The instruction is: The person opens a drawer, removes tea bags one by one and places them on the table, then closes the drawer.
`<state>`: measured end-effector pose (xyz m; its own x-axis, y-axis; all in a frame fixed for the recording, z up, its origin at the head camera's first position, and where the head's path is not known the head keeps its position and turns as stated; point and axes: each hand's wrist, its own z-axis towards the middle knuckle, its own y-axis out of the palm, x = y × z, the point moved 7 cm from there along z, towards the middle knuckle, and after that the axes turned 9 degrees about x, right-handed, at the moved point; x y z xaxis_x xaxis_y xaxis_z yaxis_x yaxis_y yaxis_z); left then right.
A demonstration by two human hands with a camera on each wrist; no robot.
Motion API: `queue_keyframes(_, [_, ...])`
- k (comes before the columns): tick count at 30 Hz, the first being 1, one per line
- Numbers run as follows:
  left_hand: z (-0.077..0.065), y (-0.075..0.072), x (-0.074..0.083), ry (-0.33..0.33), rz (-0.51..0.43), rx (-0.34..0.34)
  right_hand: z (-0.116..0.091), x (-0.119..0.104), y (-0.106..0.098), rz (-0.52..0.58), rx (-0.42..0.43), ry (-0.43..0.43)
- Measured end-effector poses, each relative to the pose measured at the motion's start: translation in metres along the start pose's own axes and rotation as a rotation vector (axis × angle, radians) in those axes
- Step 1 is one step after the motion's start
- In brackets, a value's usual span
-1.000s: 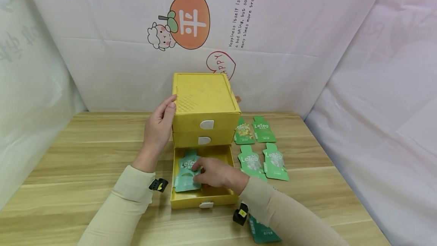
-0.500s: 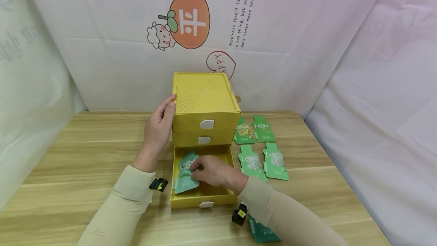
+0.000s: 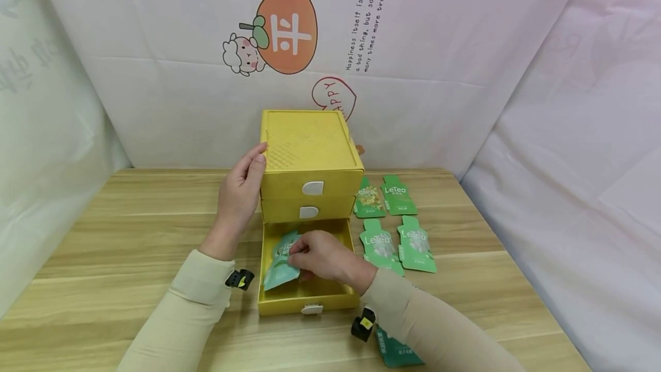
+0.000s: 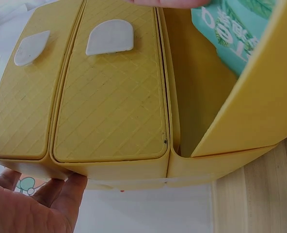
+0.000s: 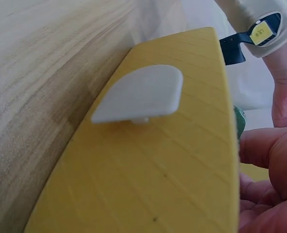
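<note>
A yellow cabinet of small drawers [image 3: 310, 136] stands mid-table, its bottom drawer [image 3: 281, 306] pulled out. My left hand [image 3: 240, 191] rests against the cabinet's left side near the top front corner, fingers extended along it. Inside the bottom drawer, my right hand [image 3: 326, 257] pinches the right edge of a teal LeTea sachet [image 3: 281, 268]. That edge is raised, so the sachet tilts toward the drawer's left wall. In the left wrist view the sachet [image 4: 233, 31] shows above the drawer floor. The right fingertips are partly hidden behind the drawer front in the right wrist view.
Several green LeTea sachets [image 3: 415, 245] lie flat on the table right of the cabinet. A darker green sachet [image 3: 397, 352] sits near the front, partly under my right forearm. White tab handles [image 3: 312, 188] stick out from the drawer fronts. Printed cloth [image 3: 181, 102] hangs behind.
My right fingers have closed on the sachet's right edge and lifted it, tipping the sachet from nearly flat to slanted. The left hand and the cabinet have stayed in place.
</note>
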<state>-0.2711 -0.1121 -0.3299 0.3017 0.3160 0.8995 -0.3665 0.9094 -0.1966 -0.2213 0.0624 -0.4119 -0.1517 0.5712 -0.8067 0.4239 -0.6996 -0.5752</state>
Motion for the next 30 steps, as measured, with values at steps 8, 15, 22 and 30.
queue_keyframes(8, [0.0, -0.001, 0.001, -0.004, 0.008, 0.011, -0.004, 0.002, -0.011, 0.093, 0.017, 0.03])
queue_keyframes(15, [0.0, -0.002, 0.002, -0.001, 0.006, 0.012, -0.009, 0.002, -0.018, 0.128, 0.013, 0.033])
queue_keyframes(22, [0.0, -0.001, 0.002, -0.002, 0.002, 0.012, -0.018, 0.002, -0.029, 0.105, 0.016, 0.015])
queue_keyframes(30, [0.0, -0.001, 0.002, 0.006, 0.007, 0.004, -0.031, 0.004, -0.038, 0.113, 0.019, 0.009])
